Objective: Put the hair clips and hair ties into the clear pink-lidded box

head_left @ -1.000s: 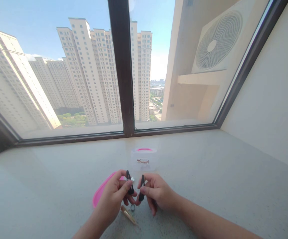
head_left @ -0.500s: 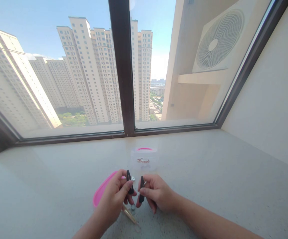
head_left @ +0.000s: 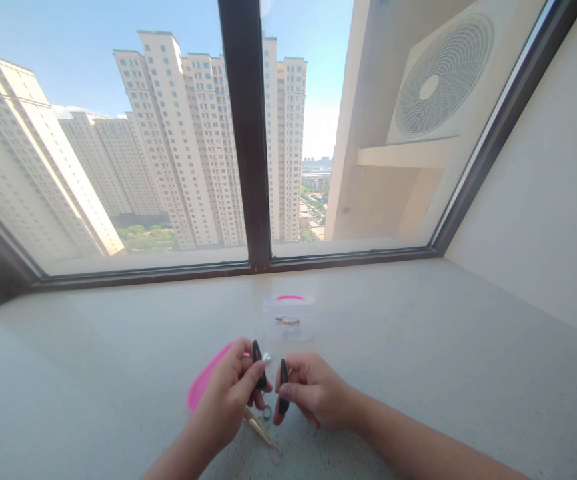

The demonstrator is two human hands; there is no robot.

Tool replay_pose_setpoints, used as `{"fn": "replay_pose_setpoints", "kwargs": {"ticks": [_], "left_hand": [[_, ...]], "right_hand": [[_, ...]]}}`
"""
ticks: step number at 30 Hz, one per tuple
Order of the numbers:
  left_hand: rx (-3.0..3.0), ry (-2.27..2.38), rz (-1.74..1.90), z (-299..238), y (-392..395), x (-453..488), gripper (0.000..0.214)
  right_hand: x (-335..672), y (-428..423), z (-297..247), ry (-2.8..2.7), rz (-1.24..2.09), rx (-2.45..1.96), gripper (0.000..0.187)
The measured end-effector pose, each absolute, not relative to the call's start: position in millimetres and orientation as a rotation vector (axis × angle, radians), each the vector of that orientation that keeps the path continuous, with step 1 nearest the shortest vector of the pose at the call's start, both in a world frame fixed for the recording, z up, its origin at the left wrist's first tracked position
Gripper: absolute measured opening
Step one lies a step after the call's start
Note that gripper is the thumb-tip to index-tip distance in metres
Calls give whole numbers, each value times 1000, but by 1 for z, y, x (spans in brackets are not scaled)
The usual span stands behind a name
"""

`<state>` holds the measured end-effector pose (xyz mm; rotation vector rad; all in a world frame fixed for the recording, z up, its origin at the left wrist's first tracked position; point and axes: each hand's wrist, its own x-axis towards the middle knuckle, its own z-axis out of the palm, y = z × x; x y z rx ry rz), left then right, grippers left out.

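Observation:
Between thumb and fingers, my left hand pinches a black snap hair clip, held roughly upright. A second black hair clip is gripped by my right hand, a small gap away from the first. Under and behind my left hand lies a pink oval lid, partly covered by it. Below the hands, a gold-coloured hair clip and a small ring rest on the sill. A small white piece shows beside the left clip; its kind is unclear.
Beyond the hands, a clear plastic box with a pink strip stands on the pale speckled sill, a rose-gold hair clip showing in it. The dark window frame borders the sill at the back; a white wall rises at right.
My right hand and its clip have dipped very slightly. The left hand has hardly moved, and both clips are still held.

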<state>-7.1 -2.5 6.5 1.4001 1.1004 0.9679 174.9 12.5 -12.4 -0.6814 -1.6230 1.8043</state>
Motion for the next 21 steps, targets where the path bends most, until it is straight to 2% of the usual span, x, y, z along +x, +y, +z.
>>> {"fn": "replay_pose_setpoints", "kwargs": {"ticks": [12, 21], "left_hand": [[1454, 1154, 998, 1, 0, -7, 29], [1444, 1164, 1045, -2, 3, -9, 32]], "right_hand": [[172, 11, -11, -1602, 1771, -600, 36], [171, 14, -19, -1576, 1701, -592, 28]]}}
